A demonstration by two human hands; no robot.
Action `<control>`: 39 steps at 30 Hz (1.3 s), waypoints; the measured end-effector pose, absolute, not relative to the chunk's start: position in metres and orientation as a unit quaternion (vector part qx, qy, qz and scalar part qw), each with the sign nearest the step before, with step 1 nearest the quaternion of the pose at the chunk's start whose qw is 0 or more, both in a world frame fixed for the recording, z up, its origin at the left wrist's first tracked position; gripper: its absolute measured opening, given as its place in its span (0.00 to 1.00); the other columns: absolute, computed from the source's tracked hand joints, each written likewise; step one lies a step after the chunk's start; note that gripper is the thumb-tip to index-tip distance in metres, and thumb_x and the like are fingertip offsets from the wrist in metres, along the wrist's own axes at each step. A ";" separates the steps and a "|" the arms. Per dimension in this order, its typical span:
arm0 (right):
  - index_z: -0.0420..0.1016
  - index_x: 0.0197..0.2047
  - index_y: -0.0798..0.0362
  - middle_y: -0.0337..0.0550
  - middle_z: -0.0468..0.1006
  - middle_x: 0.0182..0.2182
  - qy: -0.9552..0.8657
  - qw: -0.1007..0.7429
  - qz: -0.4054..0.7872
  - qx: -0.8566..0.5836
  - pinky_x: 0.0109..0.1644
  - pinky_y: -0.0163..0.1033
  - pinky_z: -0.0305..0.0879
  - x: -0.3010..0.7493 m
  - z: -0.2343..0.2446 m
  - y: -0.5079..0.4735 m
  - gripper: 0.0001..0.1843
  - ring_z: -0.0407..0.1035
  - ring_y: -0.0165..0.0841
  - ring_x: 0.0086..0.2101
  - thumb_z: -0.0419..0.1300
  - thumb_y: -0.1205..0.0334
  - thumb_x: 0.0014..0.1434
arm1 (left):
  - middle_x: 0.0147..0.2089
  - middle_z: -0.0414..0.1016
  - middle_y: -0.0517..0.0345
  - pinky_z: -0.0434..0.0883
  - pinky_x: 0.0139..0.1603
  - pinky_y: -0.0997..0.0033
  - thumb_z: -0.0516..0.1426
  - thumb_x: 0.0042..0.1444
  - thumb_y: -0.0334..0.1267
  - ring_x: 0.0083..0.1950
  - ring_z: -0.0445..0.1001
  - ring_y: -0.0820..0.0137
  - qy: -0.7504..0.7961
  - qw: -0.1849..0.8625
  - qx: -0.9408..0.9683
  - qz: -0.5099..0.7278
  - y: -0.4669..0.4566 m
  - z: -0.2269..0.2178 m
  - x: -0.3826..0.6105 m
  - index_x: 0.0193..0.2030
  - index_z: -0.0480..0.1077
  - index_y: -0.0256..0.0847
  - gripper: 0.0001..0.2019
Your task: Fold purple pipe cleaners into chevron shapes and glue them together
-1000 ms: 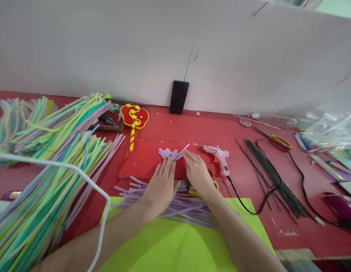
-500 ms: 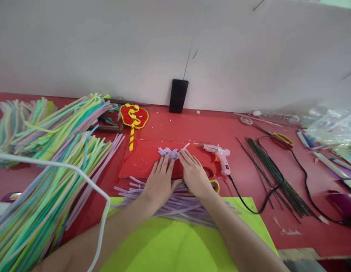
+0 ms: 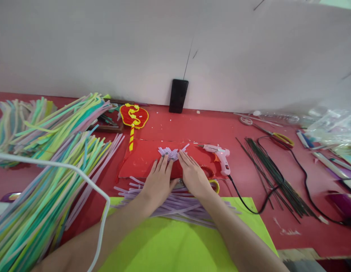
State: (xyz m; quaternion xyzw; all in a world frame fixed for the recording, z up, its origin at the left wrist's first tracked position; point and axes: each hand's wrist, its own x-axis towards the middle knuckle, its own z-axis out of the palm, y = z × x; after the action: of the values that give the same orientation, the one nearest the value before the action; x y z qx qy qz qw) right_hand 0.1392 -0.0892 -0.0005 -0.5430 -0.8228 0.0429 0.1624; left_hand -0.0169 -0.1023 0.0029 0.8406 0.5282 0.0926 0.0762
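My left hand [image 3: 157, 179] lies nearly flat, fingers stretched out, with its fingertips on a row of short lilac pipe cleaner pieces [image 3: 169, 152] arranged in a V pattern. Beside it, my right hand [image 3: 194, 173] is also laid out flat, its fingertips at the right end of the same row. The row rests on a red board [image 3: 140, 166]. Scissors with yellow and dark red handles [image 3: 215, 186] lie partly hidden under my right hand. Longer lilac pipe cleaners [image 3: 178, 207] are spread beneath my wrists, on a lime-green sheet [image 3: 175, 245].
A pink glue gun [image 3: 222, 155] with a black cord lies right of the board. Large multicoloured pipe cleaner bundles [image 3: 51, 189] fill the left, crossed by a white cable [image 3: 79, 172]. Dark green stems [image 3: 274, 173] lie right. A phone [image 3: 178, 96] leans on the wall near a red-yellow fan-shaped craft [image 3: 127, 118].
Both hands have shifted only very slightly, staying on the lilac pieces. Everything else is where it was.
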 end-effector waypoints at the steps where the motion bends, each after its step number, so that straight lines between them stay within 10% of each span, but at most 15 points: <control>1: 0.58 0.63 0.65 0.58 0.59 0.62 -0.823 0.166 0.041 -0.541 0.64 0.49 0.55 0.139 -0.001 -0.089 0.35 0.53 0.39 0.62 0.44 0.78 0.51 | 0.67 0.54 0.33 0.56 0.65 0.48 0.51 0.60 0.45 0.68 0.53 0.51 0.527 0.073 0.842 0.096 -0.102 0.002 -0.017 0.63 0.56 0.29 0.28; 27: 0.58 0.63 0.67 0.58 0.57 0.63 -0.829 0.159 0.058 -0.533 0.65 0.47 0.55 0.143 -0.002 -0.086 0.36 0.53 0.37 0.62 0.43 0.80 0.49 | 0.44 0.74 0.54 0.70 0.52 0.62 0.56 0.53 0.25 0.49 0.73 0.66 0.470 0.127 0.827 0.280 -0.052 0.002 -0.039 0.40 0.72 0.42 0.10; 39: 0.72 0.49 0.55 0.52 0.75 0.45 -0.680 0.331 -0.002 -0.654 0.53 0.50 0.64 0.183 0.025 -0.072 0.19 0.68 0.40 0.47 0.46 0.69 0.58 | 0.47 0.72 0.55 0.68 0.55 0.61 0.59 0.53 0.29 0.51 0.70 0.64 0.484 0.125 0.824 0.267 -0.053 -0.001 -0.040 0.46 0.71 0.43 0.13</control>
State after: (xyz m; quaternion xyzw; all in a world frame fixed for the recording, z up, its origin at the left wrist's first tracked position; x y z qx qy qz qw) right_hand 0.1827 -0.0719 0.0250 -0.6541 -0.6803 -0.0024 0.3307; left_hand -0.0397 -0.0531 -0.0011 0.8241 0.4836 0.2672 0.1246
